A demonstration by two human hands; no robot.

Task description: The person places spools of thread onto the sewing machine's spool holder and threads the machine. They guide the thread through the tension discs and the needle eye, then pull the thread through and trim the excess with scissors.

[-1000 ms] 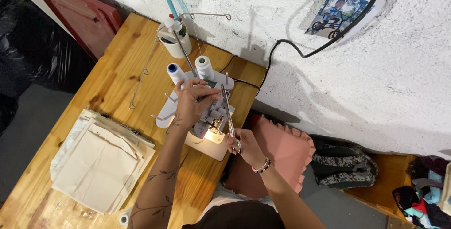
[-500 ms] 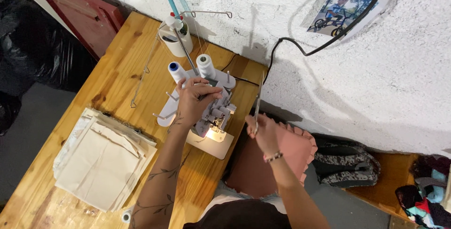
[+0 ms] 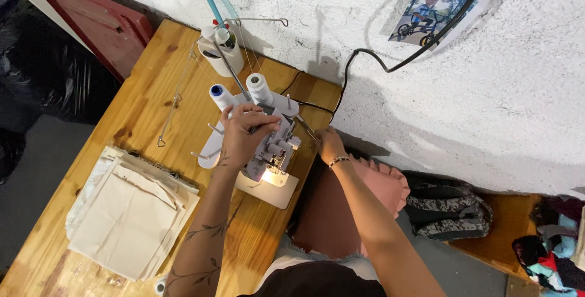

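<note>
In the head view, the left hand (image 3: pixel 242 134) rests on top of the white overlock sewing machine (image 3: pixel 262 144), fingers bent and pinching near its thread guides, probably to steady a thread. The right hand (image 3: pixel 329 143) is at the machine's right side, closed on thin tweezers (image 3: pixel 308 130) that point toward it. The machine stands on the wooden table (image 3: pixel 146 102), with thread cones (image 3: pixel 259 85) behind and folded cream fabric (image 3: pixel 131 212) stacked at the left.
</note>
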